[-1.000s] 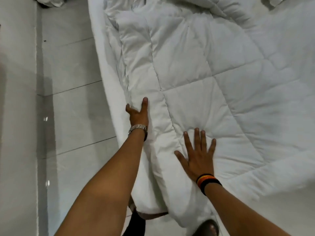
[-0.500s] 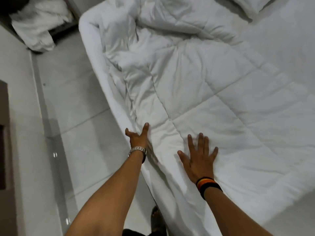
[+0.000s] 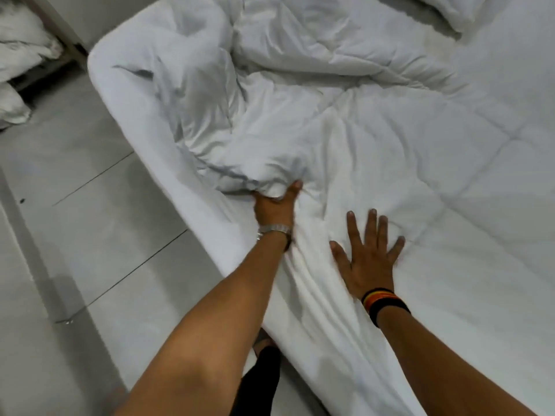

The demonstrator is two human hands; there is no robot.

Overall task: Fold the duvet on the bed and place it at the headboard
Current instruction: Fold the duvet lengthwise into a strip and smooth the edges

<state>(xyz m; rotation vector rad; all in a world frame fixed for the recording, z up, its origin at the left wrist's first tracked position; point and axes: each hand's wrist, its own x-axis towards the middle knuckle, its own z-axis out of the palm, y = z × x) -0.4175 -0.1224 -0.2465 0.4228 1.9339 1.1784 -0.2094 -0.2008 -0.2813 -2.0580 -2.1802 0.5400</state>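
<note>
Left hand [image 3: 277, 207] is clenching a bunched fold of the white duvet [image 3: 375, 139] at the bed's [image 3: 126, 94] near edge, fingers buried in the fabric, a metal watch [image 3: 274, 229] on the wrist. Right hand [image 3: 368, 259] is lying flat, fingers spread wide, pressing on the duvet just beside the left hand, grasping nothing. The duvet is lying rumpled across the bed, extending beyond both hands.
</note>
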